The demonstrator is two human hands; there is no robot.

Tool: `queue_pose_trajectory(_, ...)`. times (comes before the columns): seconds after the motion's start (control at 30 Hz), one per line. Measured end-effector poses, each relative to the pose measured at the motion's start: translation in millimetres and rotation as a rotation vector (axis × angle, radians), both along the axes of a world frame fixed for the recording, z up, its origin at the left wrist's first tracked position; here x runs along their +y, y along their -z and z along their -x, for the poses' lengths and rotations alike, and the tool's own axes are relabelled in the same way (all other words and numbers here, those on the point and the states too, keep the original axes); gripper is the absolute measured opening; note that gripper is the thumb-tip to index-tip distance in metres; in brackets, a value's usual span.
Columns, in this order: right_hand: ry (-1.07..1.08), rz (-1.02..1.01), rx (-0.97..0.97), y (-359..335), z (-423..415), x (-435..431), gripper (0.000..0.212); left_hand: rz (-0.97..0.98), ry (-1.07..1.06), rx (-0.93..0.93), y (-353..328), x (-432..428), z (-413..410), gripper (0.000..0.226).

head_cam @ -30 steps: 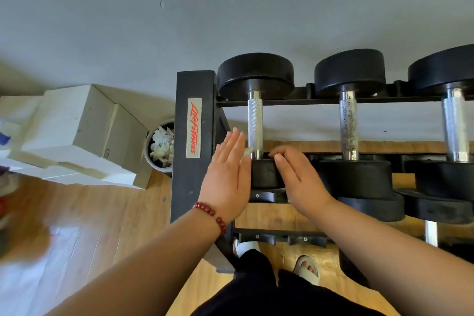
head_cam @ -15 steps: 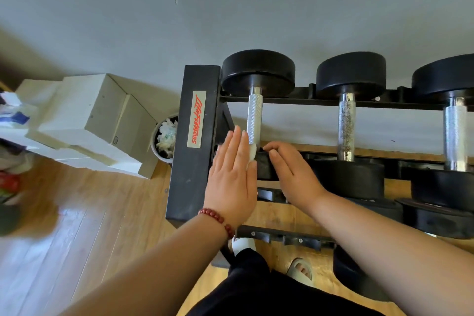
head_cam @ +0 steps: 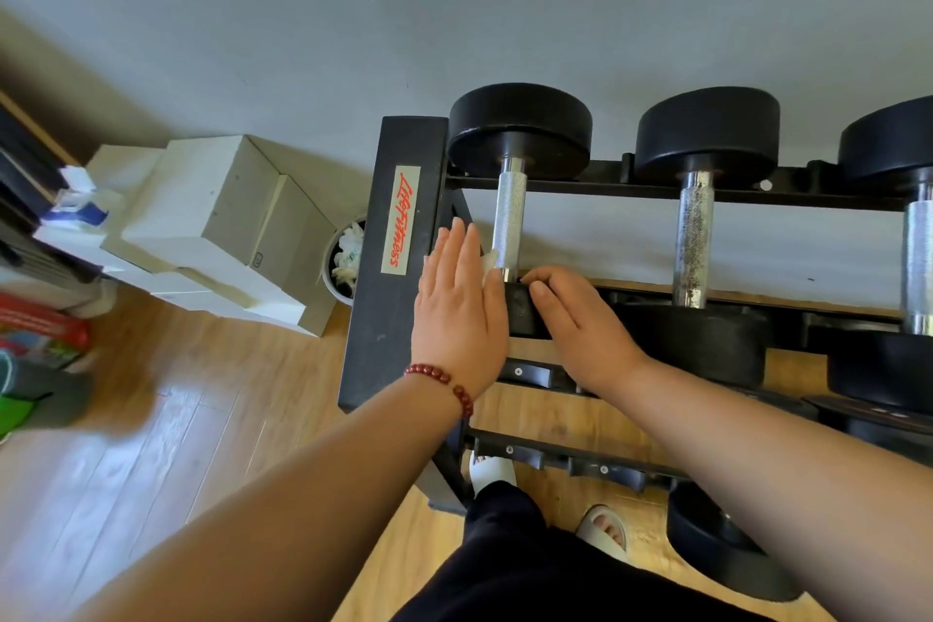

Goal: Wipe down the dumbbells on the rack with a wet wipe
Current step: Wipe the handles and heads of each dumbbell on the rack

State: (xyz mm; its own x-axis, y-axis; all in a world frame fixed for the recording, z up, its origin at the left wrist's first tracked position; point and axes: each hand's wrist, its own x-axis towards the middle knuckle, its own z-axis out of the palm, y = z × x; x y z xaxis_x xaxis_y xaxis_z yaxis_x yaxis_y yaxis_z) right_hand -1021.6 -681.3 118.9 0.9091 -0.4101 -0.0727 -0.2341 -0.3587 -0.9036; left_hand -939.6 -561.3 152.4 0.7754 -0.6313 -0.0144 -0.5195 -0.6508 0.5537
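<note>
On the top tier of the black rack [head_cam: 656,189], the left hand [head_cam: 457,313] lies flat with fingers straight and together, a red bead bracelet [head_cam: 444,381] at the wrist. It presses a white wet wipe [head_cam: 487,263] against the left side of the leftmost dumbbell [head_cam: 509,222]. Only a crumpled corner of the wipe shows past the fingers, beside the bottom of the knurled chrome handle. That dumbbell has round matte-black heads, the far one up against the grey wall [head_cam: 454,15]. The right hand [head_cam: 580,323] is on the near head, fingers bent over its top edge. A second dumbbell [head_cam: 696,237], its handle speckled, and a third dumbbell [head_cam: 916,263], cut off by the frame, sit alongside, well apart from each other.

Bare wooden floor [head_cam: 151,444] spreads out to the left of the rack. The left hand sits just beside the rack's flat end post [head_cam: 399,242], which carries a red-lettered label.

Against the wall, stacked white boxes [head_cam: 217,217] stand closed. Between them and the post is a small round bin [head_cam: 346,258] holding crumpled white scraps.
</note>
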Motion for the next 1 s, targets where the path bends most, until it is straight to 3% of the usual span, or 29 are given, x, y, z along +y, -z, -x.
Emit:
queue_pose_trajectory(0.1, -0.022, 0.019, 0.0, 2, 1, -2, 0.027, -0.039, 0.065, -0.093, 8, 12, 21, 0.064)
queue_pose_trajectory(0.23, -0.049, 0.016, 0.009, 2, 4, -5, 0.027, -0.047, 0.118, -0.069, 9, 18, 15, 0.064)
queue_pose_trajectory(0.43, -0.029, 0.027, 0.014, -8, 7, -3, 0.029, 0.138, 0.074, 0.161, 4, 32, 5, 0.055)
queue_pose_trajectory(0.57, -0.084, 0.356, -0.165, -21, 18, 9, 0.045, 0.124, 0.096, 0.265, 2, 39, -5, 0.053)
queue_pose_trajectory(0.73, -0.288, 0.775, -0.236, -18, 9, 28, 0.043, 0.374, -0.001, 0.461, 4, 51, -22, 0.039)
queue_pose_trajectory(1.0, -0.184, 0.986, -0.191, -16, 4, 36, 0.038, 0.35, 0.047, 0.596, 15, 55, -46, 0.04)
